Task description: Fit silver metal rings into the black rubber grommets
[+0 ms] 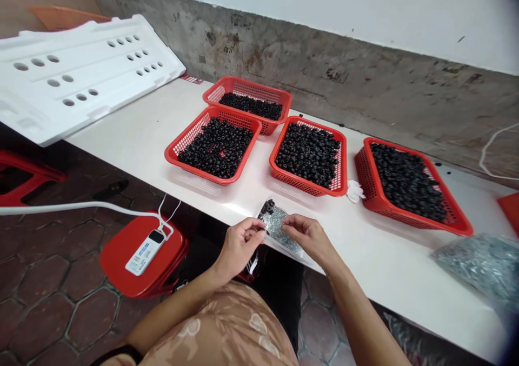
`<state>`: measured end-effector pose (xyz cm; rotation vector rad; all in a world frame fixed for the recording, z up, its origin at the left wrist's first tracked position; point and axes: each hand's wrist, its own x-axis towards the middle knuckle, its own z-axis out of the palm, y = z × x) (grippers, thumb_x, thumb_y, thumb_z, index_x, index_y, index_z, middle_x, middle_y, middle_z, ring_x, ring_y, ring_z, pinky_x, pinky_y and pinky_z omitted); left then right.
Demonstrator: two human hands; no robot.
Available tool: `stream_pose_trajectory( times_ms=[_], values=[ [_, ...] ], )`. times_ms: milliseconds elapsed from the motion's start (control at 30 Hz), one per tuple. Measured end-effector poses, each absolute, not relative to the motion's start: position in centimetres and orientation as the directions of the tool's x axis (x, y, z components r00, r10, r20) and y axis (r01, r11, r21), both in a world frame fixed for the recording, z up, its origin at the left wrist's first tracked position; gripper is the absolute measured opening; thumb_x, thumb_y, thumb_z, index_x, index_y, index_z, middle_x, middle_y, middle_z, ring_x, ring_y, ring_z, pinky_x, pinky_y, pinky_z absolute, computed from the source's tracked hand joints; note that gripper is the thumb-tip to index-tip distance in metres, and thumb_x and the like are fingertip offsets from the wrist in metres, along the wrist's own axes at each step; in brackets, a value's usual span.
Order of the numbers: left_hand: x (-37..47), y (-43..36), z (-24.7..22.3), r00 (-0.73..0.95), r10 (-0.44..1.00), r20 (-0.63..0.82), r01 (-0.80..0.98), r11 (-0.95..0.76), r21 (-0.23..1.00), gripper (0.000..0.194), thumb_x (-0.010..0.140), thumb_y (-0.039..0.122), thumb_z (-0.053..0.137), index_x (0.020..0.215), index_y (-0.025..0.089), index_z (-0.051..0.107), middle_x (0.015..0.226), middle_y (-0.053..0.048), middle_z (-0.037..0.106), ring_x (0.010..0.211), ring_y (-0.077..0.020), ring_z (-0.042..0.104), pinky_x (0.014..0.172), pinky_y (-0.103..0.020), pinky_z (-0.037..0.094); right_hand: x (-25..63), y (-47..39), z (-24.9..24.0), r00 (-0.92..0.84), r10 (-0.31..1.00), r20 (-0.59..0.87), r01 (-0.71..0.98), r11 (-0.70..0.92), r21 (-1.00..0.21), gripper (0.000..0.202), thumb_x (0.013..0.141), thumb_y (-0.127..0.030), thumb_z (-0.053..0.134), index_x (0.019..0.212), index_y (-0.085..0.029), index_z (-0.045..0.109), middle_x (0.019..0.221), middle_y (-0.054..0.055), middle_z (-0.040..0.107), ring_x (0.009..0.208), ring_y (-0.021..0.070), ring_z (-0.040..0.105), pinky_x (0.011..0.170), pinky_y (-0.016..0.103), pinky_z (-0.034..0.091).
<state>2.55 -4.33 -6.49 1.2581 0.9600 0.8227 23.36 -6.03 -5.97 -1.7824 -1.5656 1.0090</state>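
Note:
At the table's front edge lies a shallow tray (299, 253) with small shiny metal pieces (279, 226) in it and a few black parts (268, 207) at its back left corner. My left hand (244, 243) is over the tray's left side, thumb and forefinger pinched together; what they hold is too small to make out. Over the right part of the metal pieces is my right hand (306, 235), its fingertips also pressed together, and anything between them is hidden. The two hands are a short gap apart.
Red baskets of black parts stand behind the tray: front left (232, 180), back (286, 100), middle (343, 158) and right (462, 230). A bag of metal pieces (482, 266) lies far right, a white foam panel (101, 77) left. A red stool (117, 252) bears a white device (141, 257).

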Motion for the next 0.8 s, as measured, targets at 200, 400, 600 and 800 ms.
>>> stream_pose_trajectory(
  times_ms=[200, 400, 600, 800],
  values=[
    [4.1, -3.8, -7.0, 0.464, 0.850, 0.249, 0.321, -0.424, 0.847, 0.026, 0.094, 0.023, 0.053, 0.114, 0.025, 0.071, 0.098, -0.008, 0.069, 0.087, -0.0212, 0.065, 0.079, -0.030, 0.046, 22.5, -6.4, -4.7, 0.004, 0.957, -0.292, 0.191, -0.287, -0.939, 0.030, 0.074, -0.044, 0.071, 0.082, -0.015, 0.068, 0.071, 0.000, 0.063, 0.057, 0.0096, 0.048, 0.056, 0.024, 0.039],
    [4.9, -3.5, -7.4, 0.486, 0.817, 0.310, 0.337, -0.502, 0.797, 0.024, 0.095, 0.019, 0.051, 0.108, 0.025, 0.070, 0.095, -0.007, 0.068, 0.086, -0.0208, 0.065, 0.076, -0.029, 0.046, 22.4, -6.5, -4.4, 0.011, 0.950, -0.312, 0.082, -0.311, -0.947, 0.029, 0.072, -0.042, 0.074, 0.077, -0.014, 0.069, 0.067, -0.001, 0.063, 0.053, 0.0079, 0.042, 0.053, 0.023, 0.033],
    [5.2, -3.1, -7.5, 0.487, 0.815, 0.315, 0.376, -0.521, 0.766, 0.013, 0.094, 0.020, 0.055, 0.095, 0.021, 0.067, 0.089, -0.004, 0.066, 0.080, -0.0174, 0.063, 0.071, -0.026, 0.045, 22.5, -6.6, -5.4, 0.096, 0.960, -0.262, 0.074, -0.269, -0.960, 0.035, 0.070, -0.047, 0.078, 0.085, -0.016, 0.075, 0.069, 0.002, 0.067, 0.055, 0.0103, 0.050, 0.053, 0.024, 0.037],
    [5.2, -2.7, -6.7, 0.453, 0.870, 0.196, 0.320, -0.363, 0.875, 0.009, 0.092, 0.020, 0.059, 0.085, 0.018, 0.064, 0.080, -0.001, 0.065, 0.072, -0.0144, 0.060, 0.067, -0.024, 0.044, 22.4, -7.3, -6.1, 0.216, 0.974, 0.075, 0.342, -0.004, -0.940, 0.028, 0.081, -0.038, 0.073, 0.104, -0.022, 0.074, 0.090, 0.004, 0.073, 0.073, 0.0171, 0.062, 0.071, 0.032, 0.051]
  ],
)
